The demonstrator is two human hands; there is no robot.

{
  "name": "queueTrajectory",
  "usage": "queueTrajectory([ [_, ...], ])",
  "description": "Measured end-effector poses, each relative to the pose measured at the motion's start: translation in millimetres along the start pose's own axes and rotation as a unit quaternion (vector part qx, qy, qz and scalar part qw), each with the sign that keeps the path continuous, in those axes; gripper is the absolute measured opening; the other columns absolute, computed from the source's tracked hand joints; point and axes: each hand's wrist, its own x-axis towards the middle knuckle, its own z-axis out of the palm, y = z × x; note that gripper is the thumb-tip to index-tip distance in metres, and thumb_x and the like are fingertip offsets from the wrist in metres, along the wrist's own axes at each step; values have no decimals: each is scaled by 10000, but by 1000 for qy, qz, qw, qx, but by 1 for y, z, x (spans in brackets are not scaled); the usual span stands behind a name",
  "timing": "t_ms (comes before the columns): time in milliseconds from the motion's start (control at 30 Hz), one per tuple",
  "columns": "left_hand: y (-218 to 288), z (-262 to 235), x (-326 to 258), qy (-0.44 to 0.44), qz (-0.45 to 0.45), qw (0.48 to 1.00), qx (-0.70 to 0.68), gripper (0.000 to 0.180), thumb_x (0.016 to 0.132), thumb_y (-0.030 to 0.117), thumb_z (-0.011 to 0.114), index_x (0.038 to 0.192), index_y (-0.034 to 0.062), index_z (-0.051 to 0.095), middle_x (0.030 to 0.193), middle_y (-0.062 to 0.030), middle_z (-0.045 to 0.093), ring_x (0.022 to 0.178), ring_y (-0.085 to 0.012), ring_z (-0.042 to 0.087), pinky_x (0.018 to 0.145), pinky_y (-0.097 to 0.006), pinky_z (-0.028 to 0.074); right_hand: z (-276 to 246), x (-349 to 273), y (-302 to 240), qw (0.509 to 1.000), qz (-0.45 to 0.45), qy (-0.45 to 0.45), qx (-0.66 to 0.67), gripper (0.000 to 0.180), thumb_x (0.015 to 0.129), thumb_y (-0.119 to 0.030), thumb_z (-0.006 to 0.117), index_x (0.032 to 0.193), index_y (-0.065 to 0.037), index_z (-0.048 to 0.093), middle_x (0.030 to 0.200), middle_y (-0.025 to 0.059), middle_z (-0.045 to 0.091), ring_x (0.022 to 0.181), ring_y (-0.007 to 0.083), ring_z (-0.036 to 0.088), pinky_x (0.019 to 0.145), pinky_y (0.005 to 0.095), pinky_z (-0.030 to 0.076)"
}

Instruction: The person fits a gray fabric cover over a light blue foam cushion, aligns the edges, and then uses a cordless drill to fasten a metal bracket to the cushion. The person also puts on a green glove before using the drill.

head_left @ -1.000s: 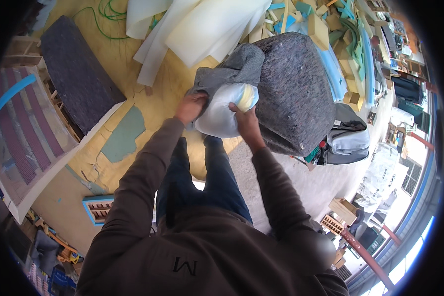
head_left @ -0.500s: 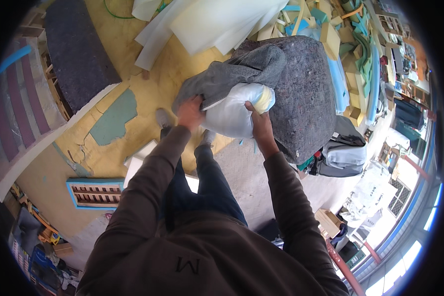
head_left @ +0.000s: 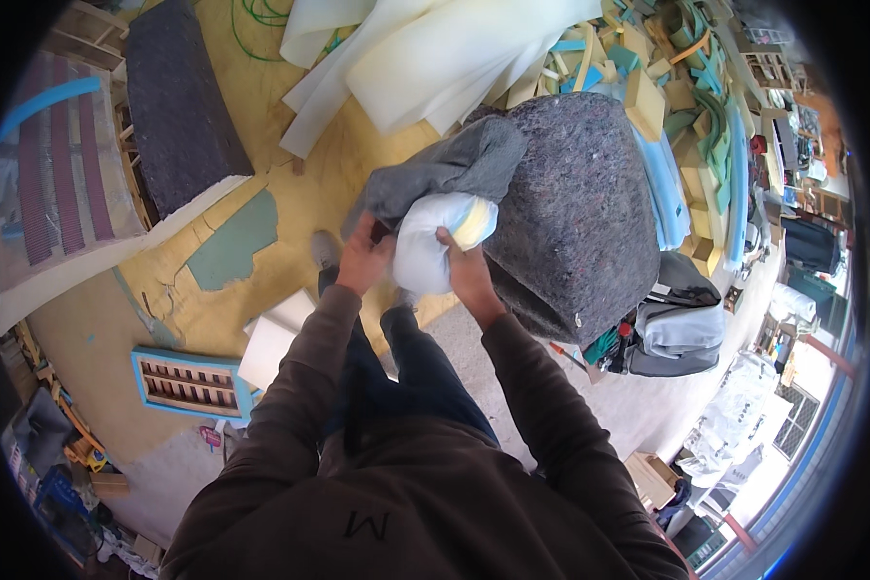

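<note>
Between my hands is a cushion insert of yellow foam wrapped in white wadding (head_left: 421, 261), its yellow foam end facing right. A grey fabric cover (head_left: 440, 174) lies bunched over its far side, partly around it. My left hand (head_left: 365, 256) is closed on the cover's near left edge, beside the white wadding. With thumb and fingers, my right hand (head_left: 469, 275) grips the insert just below the foam end. Some fingertips of both hands are hidden in the material. Right beside them stands a large block covered in dark grey felt (head_left: 585, 213).
White foam sheets (head_left: 435, 63) lie on the far side, with a heap of yellow, blue and green foam offcuts (head_left: 648, 106) at far right. A grey bag (head_left: 681, 324) sits right of the felt block. To the left are a dark upholstered panel (head_left: 184, 106) and a blue-edged slatted frame (head_left: 188, 385).
Both hands have moved left with the insert and the cover, away from the felt block. The insert looks more bunched up, and my right hand is closer to my left. The view has shifted slightly.
</note>
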Motion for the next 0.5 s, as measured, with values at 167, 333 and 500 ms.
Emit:
queueTrajectory([
  [167,41,14,-34,168,114,966,160,345,966,163,820,1274,50,712,1074,-158,737,932,-317,747,838,-399,589,0,-15,-9,987,149,-56,11,508,1108,-443,746,1426,-50,694,1135,-10,731,981,104,650,877,293,532],
  [333,71,10,-44,145,235,946,171,290,988,14,770,1277,22,749,1161,-169,748,1098,-320,772,934,-390,611,5,-33,-63,985,118,-105,76,651,1099,-533,732,1573,-109,593,1327,29,717,1110,115,689,886,311,577],
  [500,59,11,-14,13,195,959,203,314,1000,19,740,1313,6,736,1177,-173,776,1096,-313,776,981,-387,609,-6,-34,-71,980,117,-25,160,597,1106,-396,767,1548,-36,593,1372,37,717,1207,138,693,920,345,595],
])
